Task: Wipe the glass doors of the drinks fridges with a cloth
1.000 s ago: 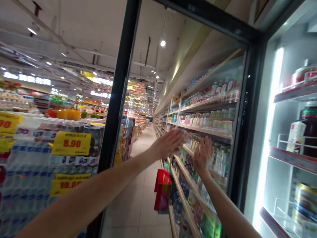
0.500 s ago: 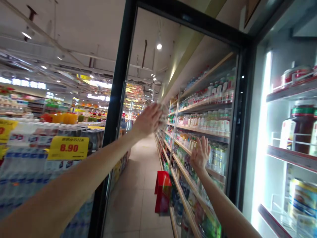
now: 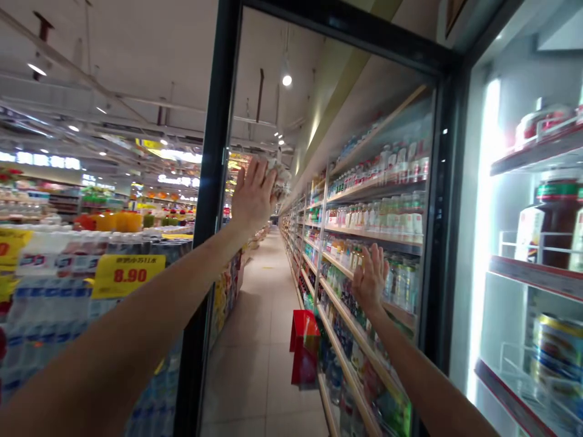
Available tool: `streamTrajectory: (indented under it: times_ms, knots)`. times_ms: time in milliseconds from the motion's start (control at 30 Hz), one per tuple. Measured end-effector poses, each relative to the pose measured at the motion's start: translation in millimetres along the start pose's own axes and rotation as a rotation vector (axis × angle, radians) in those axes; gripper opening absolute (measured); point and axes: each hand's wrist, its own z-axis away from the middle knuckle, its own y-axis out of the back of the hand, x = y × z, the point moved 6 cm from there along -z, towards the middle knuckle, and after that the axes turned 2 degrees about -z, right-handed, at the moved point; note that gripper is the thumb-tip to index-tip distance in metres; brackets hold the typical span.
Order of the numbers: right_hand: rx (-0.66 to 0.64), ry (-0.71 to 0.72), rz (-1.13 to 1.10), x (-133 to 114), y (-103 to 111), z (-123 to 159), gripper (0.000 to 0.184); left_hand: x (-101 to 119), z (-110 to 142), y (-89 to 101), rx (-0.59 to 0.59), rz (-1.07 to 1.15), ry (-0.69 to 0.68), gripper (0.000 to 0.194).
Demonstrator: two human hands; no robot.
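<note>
Aisle (image 3: 246, 340): seen through glass door (image 3: 217, 121).
Left grip (image 3: 252, 194): shifted up and leftward, fingers apart, blurred pale item (image 3: 280, 181) alongside.
Right grip (image 3: 370, 278): kept open by door.

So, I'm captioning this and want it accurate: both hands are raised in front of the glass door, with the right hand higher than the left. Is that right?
Not quite: the heights are swapped. The head view shows the left hand higher than the right hand. Both are indeed raised in front of the glass door.
</note>
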Motion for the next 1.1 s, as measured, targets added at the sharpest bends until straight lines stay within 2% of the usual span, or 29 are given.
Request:
streamTrajectory:
  times_ms: [33, 67, 133, 200, 233, 267, 367, 400, 433, 467, 500, 600, 633, 667, 700, 800, 833, 867, 900, 1000, 1033, 1067, 1100]
  knots:
    - [0.001, -0.002, 0.001, -0.1, -0.1, -0.1, 0.048, 5.5, 4.3, -1.8, -0.005, 0.012, -0.031, 0.048]
    - [0.002, -0.003, 0.002, 0.1, -0.1, -0.1, 0.049, 20.5, 14.5, -6.1, -0.033, 0.041, -0.135, 0.050]
    - [-0.001, -0.004, 0.003, 0.8, -0.3, 0.1, 0.050, 61.7, 46.1, -16.0, -0.111, 0.135, -0.457, 0.053]
    - [-0.007, -0.001, 0.002, 1.6, -0.5, 0.3, 0.050, 87.1, 69.8, -20.1, -0.171, 0.214, -0.714, 0.051]
    - [-0.008, 0.001, 0.002, 2.0, -0.4, 0.5, 0.051, 85.9, 68.7, -19.6, -0.177, 0.217, -0.724, 0.047]
    - [-0.011, 0.001, 0.004, 2.3, -0.3, 0.6, 0.050, 76.0, 58.4, -17.3, -0.162, 0.197, -0.652, 0.044]
    - [-0.026, -0.014, 0.014, 3.2, -0.5, 0.8, 0.050, 23.3, 9.6, -3.8, -0.036, 0.089, -0.197, 0.041]
    - [-0.031, -0.020, 0.018, 3.4, -0.5, 0.8, 0.050, 13.0, 0.9, -0.2, -0.001, 0.069, -0.089, 0.042]
    - [-0.036, -0.023, 0.019, 3.5, -0.6, 0.7, 0.050, 11.5, -1.0, 0.8, 0.015, 0.062, -0.040, 0.042]
    - [-0.038, -0.025, 0.021, 3.6, -0.6, 0.6, 0.050, 19.4, 3.5, -1.0, 0.007, 0.067, -0.064, 0.042]
    - [-0.038, -0.025, 0.022, 3.7, -0.4, 0.5, 0.050, 34.3, 13.5, -4.8, -0.021, 0.079, -0.147, 0.041]
    - [-0.039, -0.022, 0.026, 4.4, -0.1, 0.4, 0.049, 85.5, 56.8, -16.0, -0.137, 0.152, -0.603, 0.040]
    - [-0.037, -0.022, 0.026, 4.8, 0.2, 0.4, 0.049, 90.6, 64.0, -16.7, -0.161, 0.165, -0.703, 0.040]
    - [-0.034, -0.022, 0.025, 5.1, 0.5, 0.4, 0.049, 86.4, 62.0, -15.5, -0.166, 0.161, -0.718, 0.040]
    - [-0.034, -0.021, 0.022, 5.3, 0.6, 0.5, 0.049, 73.6, 50.7, -12.6, -0.149, 0.139, -0.633, 0.040]
    - [-0.036, -0.029, 0.011, 6.1, 0.7, 0.5, 0.050, 18.6, 6.2, 1.7, -0.030, 0.047, -0.110, 0.041]
    - [-0.039, -0.030, 0.007, 6.1, 0.5, 0.5, 0.050, 11.6, 1.1, 4.0, -0.008, 0.036, -0.010, 0.042]
    - [-0.042, -0.030, 0.004, 6.0, 0.2, 0.6, 0.051, 15.2, 2.1, 3.4, -0.006, 0.042, 0.001, 0.043]
    - [-0.042, -0.029, 0.003, 6.0, 0.1, 0.6, 0.051, 28.9, 8.9, -0.4, -0.030, 0.064, -0.080, 0.043]
    - [-0.032, -0.023, 0.001, 5.6, -0.5, 0.9, 0.051, 88.1, 51.1, -16.1, -0.129, 0.176, -0.578, 0.043]
    - [-0.027, -0.022, -0.001, 5.7, -0.6, 1.0, 0.051, 97.9, 61.4, -18.9, -0.140, 0.203, -0.693, 0.042]
    - [-0.021, -0.021, -0.002, 5.7, -0.7, 1.0, 0.051, 98.8, 63.5, -20.4, -0.135, 0.209, -0.726, 0.042]
    - [-0.019, -0.019, -0.005, 5.7, -1.0, 1.0, 0.051, 91.2, 57.0, -20.2, -0.112, 0.197, -0.669, 0.041]
